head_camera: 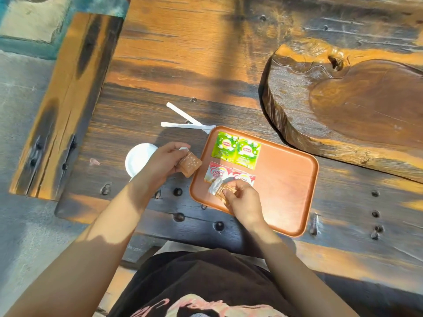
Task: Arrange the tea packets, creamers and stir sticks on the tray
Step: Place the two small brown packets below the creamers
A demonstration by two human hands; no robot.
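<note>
An orange tray (286, 184) lies on the dark wooden table. Two green tea packets (235, 149) sit side by side at its far left corner. Below them lie two red and white creamer packets (217, 173), the right one partly hidden by my fingers. My right hand (242, 200) is over the tray's near left part, pinching a small brown and silver packet (218, 188). My left hand (163, 162), just left of the tray, grips a brown packet (190, 167) with white specks. Two white wrapped stir sticks (185, 122) lie crossed on the table beyond the tray.
A white round dish (138, 159) sits on the table under my left wrist. A thick carved wooden slab (354, 99) rises at the right, close to the tray's far edge. The table's left edge drops to a grey floor.
</note>
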